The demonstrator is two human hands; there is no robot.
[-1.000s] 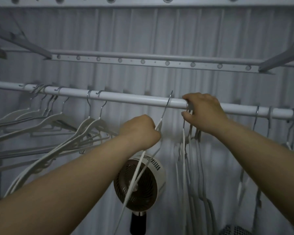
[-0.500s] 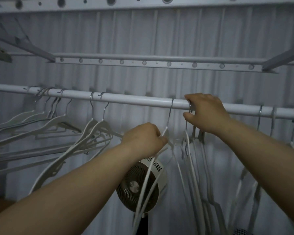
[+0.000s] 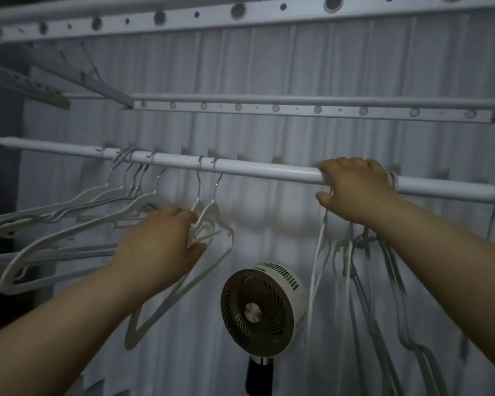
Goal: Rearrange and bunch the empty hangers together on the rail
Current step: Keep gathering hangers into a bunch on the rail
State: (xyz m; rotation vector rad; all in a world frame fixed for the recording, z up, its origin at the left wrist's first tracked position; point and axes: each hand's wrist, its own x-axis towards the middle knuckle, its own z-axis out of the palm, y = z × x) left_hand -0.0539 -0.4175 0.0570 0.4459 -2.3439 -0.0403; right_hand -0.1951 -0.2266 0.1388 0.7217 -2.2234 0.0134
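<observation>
Single head-worn, wide-angle view. Faces forward at rail (image 3: 269, 170) and hangers (image 3: 209, 221), near, within reach. Left hand (image 3: 160, 244) and right hand (image 3: 357, 190) enter from lower corners.

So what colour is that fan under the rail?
The fan is white with a dark grille; head view.

Rail (image 3: 255, 168) is run left to right before curtain (image 3: 269, 67), below upper bar (image 3: 269, 107). Hanger group (image 3: 69, 224) is hung toward the rail's left end. Pair (image 3: 209, 212) is hung just right of it, gripped by left hand (image 3: 157, 247). Bunch (image 3: 363, 252) is hung right of middle, under right hand (image 3: 357, 190) clasped on rail. Fan (image 3: 262, 310) is set below rail, between pair and bunch.
</observation>
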